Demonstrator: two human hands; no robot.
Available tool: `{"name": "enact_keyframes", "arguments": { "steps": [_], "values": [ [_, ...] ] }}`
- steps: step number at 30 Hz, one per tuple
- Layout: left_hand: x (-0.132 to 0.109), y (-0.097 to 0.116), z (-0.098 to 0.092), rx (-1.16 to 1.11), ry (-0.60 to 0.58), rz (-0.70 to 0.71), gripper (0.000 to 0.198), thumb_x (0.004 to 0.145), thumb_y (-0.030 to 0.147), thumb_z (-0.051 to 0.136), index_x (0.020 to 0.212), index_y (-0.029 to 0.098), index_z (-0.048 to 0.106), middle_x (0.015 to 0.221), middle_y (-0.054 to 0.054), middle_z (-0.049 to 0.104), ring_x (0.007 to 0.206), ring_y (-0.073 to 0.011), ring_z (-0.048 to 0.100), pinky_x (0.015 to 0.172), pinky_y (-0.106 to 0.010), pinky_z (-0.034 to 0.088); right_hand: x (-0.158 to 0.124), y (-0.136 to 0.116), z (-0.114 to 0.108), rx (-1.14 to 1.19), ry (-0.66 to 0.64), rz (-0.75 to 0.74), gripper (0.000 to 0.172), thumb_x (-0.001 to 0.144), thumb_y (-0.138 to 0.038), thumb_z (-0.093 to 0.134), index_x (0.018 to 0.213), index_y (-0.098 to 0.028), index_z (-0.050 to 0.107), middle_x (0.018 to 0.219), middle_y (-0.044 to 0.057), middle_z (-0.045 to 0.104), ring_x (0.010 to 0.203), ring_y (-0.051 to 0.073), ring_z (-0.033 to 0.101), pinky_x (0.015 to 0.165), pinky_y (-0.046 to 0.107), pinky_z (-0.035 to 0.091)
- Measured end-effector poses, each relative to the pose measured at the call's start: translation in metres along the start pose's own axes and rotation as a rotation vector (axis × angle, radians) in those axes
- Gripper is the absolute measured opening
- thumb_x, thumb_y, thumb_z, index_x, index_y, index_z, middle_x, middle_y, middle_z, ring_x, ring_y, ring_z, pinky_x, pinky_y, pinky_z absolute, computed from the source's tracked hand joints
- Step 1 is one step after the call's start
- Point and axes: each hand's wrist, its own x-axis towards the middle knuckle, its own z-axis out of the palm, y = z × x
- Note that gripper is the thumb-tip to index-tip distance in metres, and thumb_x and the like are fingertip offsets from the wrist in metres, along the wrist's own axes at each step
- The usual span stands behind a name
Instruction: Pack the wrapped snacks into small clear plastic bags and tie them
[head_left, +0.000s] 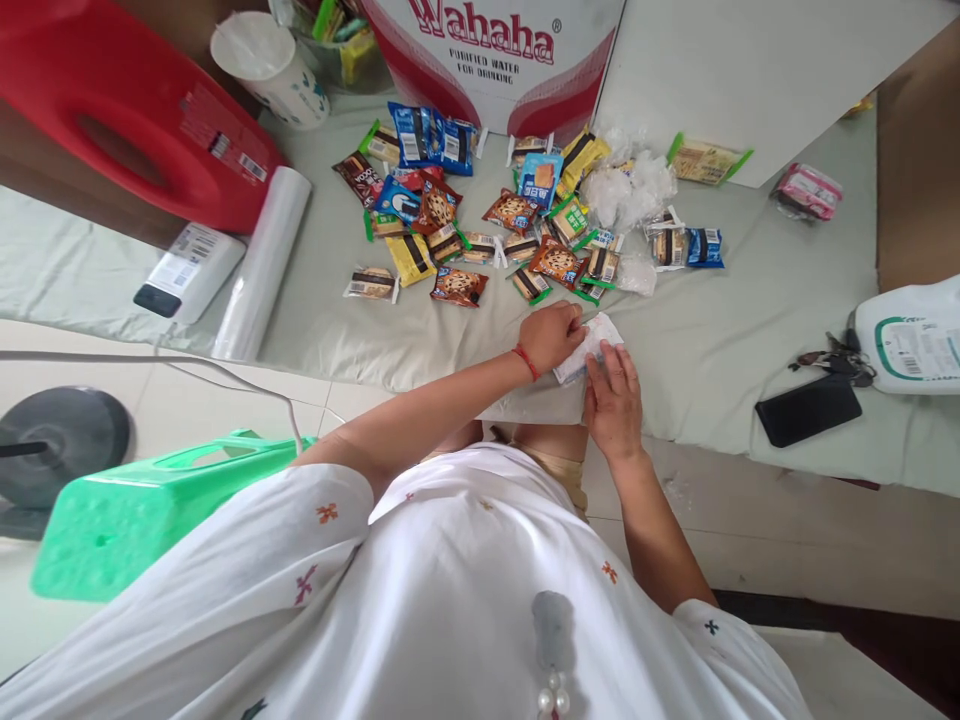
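Note:
My left hand (553, 335), with a red string bracelet at the wrist, is closed with its fingers curled at the left edge of a flat white packet (592, 340). The packet has faint print and lies near the table's front edge; its exact kind I cannot make out. Stretched-out fingers of my right hand (615, 398) rest on the packet's right part. Just beyond my hands lie many small wrapped snacks: a brown cookie packet (556, 260), a green-edged biscuit packet (531, 284) and a crumpled clear plastic bag (630, 190) among them.
A Wahaha carton (495, 60) stands behind the snacks. At left are a red jug (172, 130), a paper cup (292, 85), a plastic film roll (262, 265) and a green stool (150, 520). A phone (808, 410), keys (829, 360) and a white bottle (915, 340) sit at right.

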Motion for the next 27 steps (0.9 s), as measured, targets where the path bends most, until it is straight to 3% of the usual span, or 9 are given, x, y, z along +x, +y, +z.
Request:
{"name": "enact_keyframes", "arguments": {
  "steps": [2,6,11,15,18,21,23,25,27],
  "values": [
    [-0.006,0.002,0.001,-0.048,-0.019,0.161,0.022,0.097,0.027,0.053,0.107,0.020,0.072,0.123,-0.013,0.070,0.124,-0.0270,0.060,0.107,-0.040,0.044,0.001,0.002,0.000,0.050,-0.031,-0.035,0.049,0.104,-0.017,0.039,0.149,-0.018,0.056,0.154,0.014,0.054,0.150,0.028,0.041,0.121,0.054,0.042],
    [-0.017,-0.009,-0.008,-0.142,-0.258,0.478,0.034,0.096,0.025,0.052,0.123,0.022,0.072,0.141,-0.012,0.068,0.146,-0.0241,0.050,0.128,-0.046,0.023,0.003,0.009,-0.002,0.101,-0.046,-0.005,0.048,0.104,-0.020,0.039,0.149,-0.019,0.057,0.147,0.014,0.060,0.142,0.028,0.050,0.118,0.052,0.047],
    [-0.026,-0.028,-0.019,-0.146,-0.346,0.455,0.056,0.099,0.032,0.043,0.153,0.023,0.052,0.166,-0.013,0.044,0.157,-0.0244,0.036,0.132,-0.053,0.004,0.018,0.021,-0.012,0.079,-0.131,-0.094,0.054,0.102,-0.019,0.041,0.155,-0.017,0.050,0.149,0.015,0.057,0.135,0.030,0.049,0.115,0.053,0.047],
    [-0.020,-0.032,-0.013,-0.315,-0.307,0.317,0.051,0.101,0.032,0.039,0.146,0.022,0.060,0.167,-0.013,0.041,0.156,-0.0251,0.038,0.133,-0.049,0.012,0.041,0.032,-0.021,-0.057,-0.277,-0.191,0.057,0.102,-0.018,0.044,0.158,-0.016,0.046,0.153,0.015,0.055,0.130,0.031,0.049,0.112,0.053,0.047],
    [-0.013,-0.032,-0.014,-0.482,-0.304,0.242,0.047,0.097,0.036,0.048,0.137,0.021,0.066,0.167,-0.013,0.042,0.156,-0.0254,0.038,0.133,-0.046,0.017,0.057,0.039,-0.025,-0.108,-0.332,-0.242,0.050,0.105,-0.022,0.042,0.153,-0.019,0.055,0.149,0.013,0.060,0.123,0.031,0.053,0.107,0.051,0.049],
    [-0.013,-0.031,-0.024,-0.779,-0.317,0.150,0.048,0.090,0.044,0.060,0.134,0.024,0.069,0.161,-0.010,0.051,0.151,-0.0253,0.045,0.127,-0.042,0.032,0.071,0.042,-0.034,-0.034,-0.256,-0.264,0.040,0.106,-0.026,0.043,0.137,-0.020,0.069,0.134,0.011,0.069,0.114,0.028,0.056,0.102,0.047,0.051],
    [-0.017,-0.029,-0.033,-0.962,-0.352,0.127,0.061,0.080,0.047,0.075,0.136,0.025,0.067,0.152,-0.009,0.060,0.144,-0.0268,0.053,0.120,-0.042,0.041,0.079,0.039,-0.042,0.060,-0.156,-0.233,0.037,0.106,-0.030,0.045,0.126,-0.021,0.074,0.124,0.010,0.073,0.109,0.027,0.058,0.098,0.045,0.053],
    [-0.023,-0.023,-0.038,-1.044,-0.350,0.117,0.073,0.068,0.048,0.088,0.132,0.021,0.069,0.138,-0.010,0.070,0.132,-0.0283,0.061,0.114,-0.041,0.046,0.085,0.031,-0.050,0.180,-0.094,-0.190,0.034,0.106,-0.036,0.048,0.117,-0.022,0.077,0.115,0.010,0.075,0.103,0.026,0.060,0.094,0.043,0.053],
    [-0.030,-0.016,-0.040,-1.064,-0.283,0.068,0.069,0.064,0.054,0.090,0.120,0.016,0.074,0.120,-0.009,0.076,0.119,-0.0274,0.067,0.107,-0.039,0.050,0.086,0.020,-0.053,0.330,-0.070,-0.109,0.034,0.104,-0.044,0.053,0.106,-0.022,0.079,0.103,0.008,0.075,0.095,0.023,0.062,0.088,0.040,0.054]
  ]
}}
